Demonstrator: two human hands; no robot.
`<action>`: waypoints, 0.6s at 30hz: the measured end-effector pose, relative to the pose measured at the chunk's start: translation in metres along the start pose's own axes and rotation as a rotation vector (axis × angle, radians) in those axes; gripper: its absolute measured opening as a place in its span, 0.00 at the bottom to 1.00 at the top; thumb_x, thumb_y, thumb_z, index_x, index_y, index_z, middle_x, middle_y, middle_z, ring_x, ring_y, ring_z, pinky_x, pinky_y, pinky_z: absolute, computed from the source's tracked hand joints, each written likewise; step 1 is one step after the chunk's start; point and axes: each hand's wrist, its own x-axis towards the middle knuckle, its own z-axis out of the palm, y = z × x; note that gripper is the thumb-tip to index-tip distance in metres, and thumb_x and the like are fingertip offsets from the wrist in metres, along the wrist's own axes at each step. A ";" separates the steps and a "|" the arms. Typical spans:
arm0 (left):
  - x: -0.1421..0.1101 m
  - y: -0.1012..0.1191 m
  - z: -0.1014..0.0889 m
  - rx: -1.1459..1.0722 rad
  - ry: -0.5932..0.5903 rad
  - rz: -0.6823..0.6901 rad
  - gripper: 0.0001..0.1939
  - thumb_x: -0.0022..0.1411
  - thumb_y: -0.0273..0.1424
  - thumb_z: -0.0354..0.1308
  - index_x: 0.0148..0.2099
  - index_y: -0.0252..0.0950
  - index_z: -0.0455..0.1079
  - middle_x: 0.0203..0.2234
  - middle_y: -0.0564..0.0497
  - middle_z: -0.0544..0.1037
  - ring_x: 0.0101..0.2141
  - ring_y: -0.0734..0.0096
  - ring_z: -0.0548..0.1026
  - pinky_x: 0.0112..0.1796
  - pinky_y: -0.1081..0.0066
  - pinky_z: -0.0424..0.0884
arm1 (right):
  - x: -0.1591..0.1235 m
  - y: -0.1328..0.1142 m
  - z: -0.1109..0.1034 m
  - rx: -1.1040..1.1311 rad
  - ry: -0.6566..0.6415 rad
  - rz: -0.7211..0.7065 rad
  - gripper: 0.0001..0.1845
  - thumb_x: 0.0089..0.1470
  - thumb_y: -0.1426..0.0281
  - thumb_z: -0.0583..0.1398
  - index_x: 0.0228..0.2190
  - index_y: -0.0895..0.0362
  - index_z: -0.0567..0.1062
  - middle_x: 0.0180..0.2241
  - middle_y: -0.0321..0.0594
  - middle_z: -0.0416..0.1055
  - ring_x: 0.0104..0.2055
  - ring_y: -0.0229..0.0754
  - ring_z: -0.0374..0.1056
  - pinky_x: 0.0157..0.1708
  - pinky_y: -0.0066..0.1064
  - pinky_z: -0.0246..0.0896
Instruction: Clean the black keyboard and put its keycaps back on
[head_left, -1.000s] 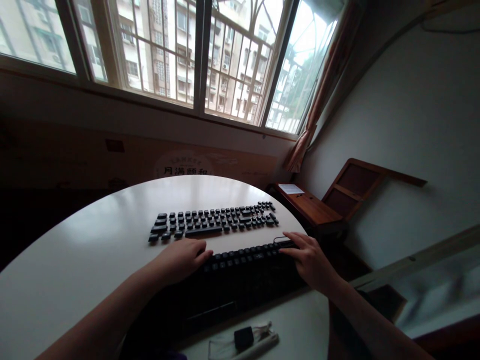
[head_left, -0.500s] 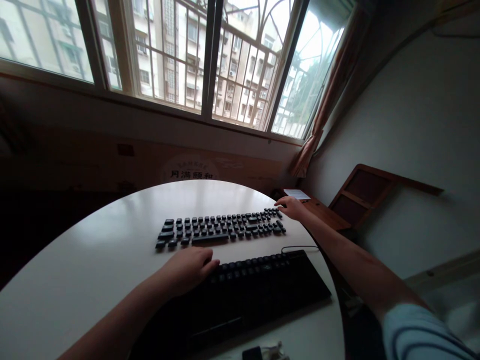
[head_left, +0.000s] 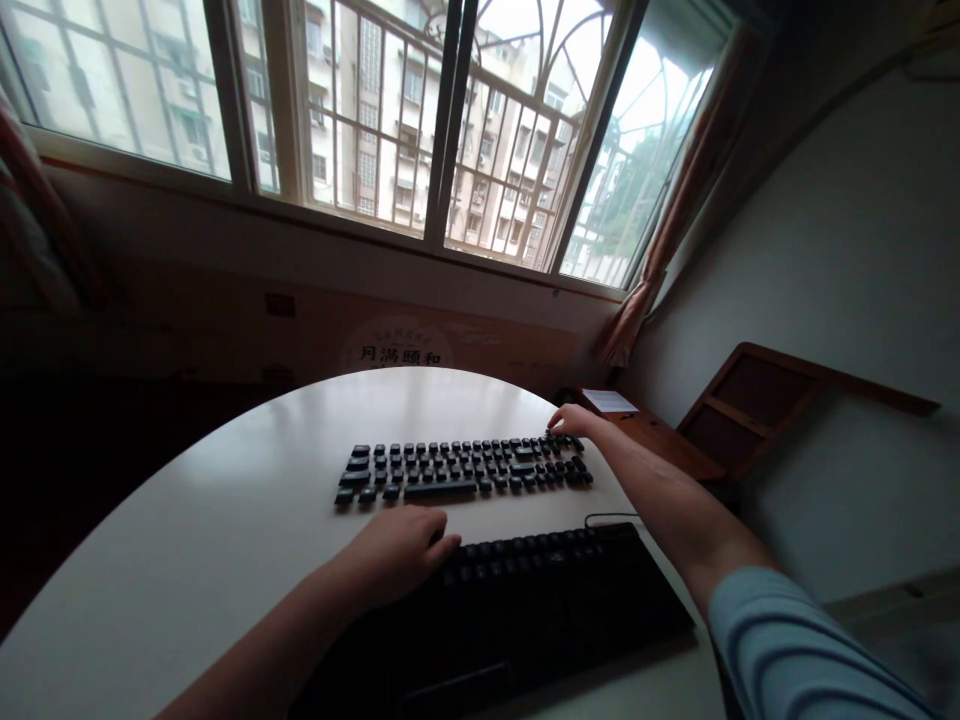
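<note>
Loose black keycaps (head_left: pixel 440 491) lie in keyboard-like rows on the white round table (head_left: pixel 187 520). At the far right end of these rows, my right hand (head_left: pixel 576 421) is closed in a pinch, with a small dark keycap (head_left: pixel 549 431) at its fingertips. My left hand (head_left: pixel 409 548) has curled fingers and rests at the upper left edge of a black keyboard (head_left: pixel 585 610). What its fingers hold, if anything, is hidden. Keys show along the keyboard's far edge; its nearer surface is very dark.
A thin black cable (head_left: pixel 611 516) loops behind the keyboard near the table's right edge. Beyond that edge is a wooden desk (head_left: pixel 652 440) bearing a white paper (head_left: pixel 609 401). A barred window (head_left: pixel 420 130) and a curtain (head_left: pixel 637 310) are ahead.
My right hand's fingers have drawn together into a pinch at the far row of keycaps. The camera view has shifted slightly, moving the scene right and down. My left hand stays by the keyboard.
</note>
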 end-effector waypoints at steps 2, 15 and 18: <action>0.000 -0.001 0.001 0.000 0.008 0.005 0.20 0.68 0.44 0.45 0.35 0.38 0.71 0.34 0.44 0.79 0.35 0.56 0.76 0.33 0.64 0.64 | 0.003 -0.001 0.003 0.007 -0.005 -0.008 0.17 0.63 0.63 0.59 0.50 0.56 0.72 0.52 0.44 0.69 0.48 0.47 0.69 0.46 0.42 0.69; 0.002 0.000 -0.001 -0.010 -0.001 0.011 0.21 0.68 0.44 0.44 0.34 0.38 0.71 0.33 0.44 0.79 0.34 0.57 0.76 0.33 0.65 0.63 | -0.051 0.001 -0.030 0.218 0.536 -0.015 0.13 0.57 0.66 0.62 0.42 0.54 0.81 0.41 0.41 0.80 0.45 0.46 0.74 0.48 0.34 0.68; 0.003 0.000 -0.002 -0.012 -0.004 0.016 0.21 0.67 0.44 0.43 0.33 0.38 0.71 0.33 0.43 0.79 0.34 0.57 0.75 0.33 0.65 0.64 | -0.111 0.008 -0.023 0.272 0.671 -0.017 0.16 0.57 0.62 0.61 0.45 0.53 0.81 0.43 0.41 0.80 0.46 0.46 0.75 0.46 0.33 0.69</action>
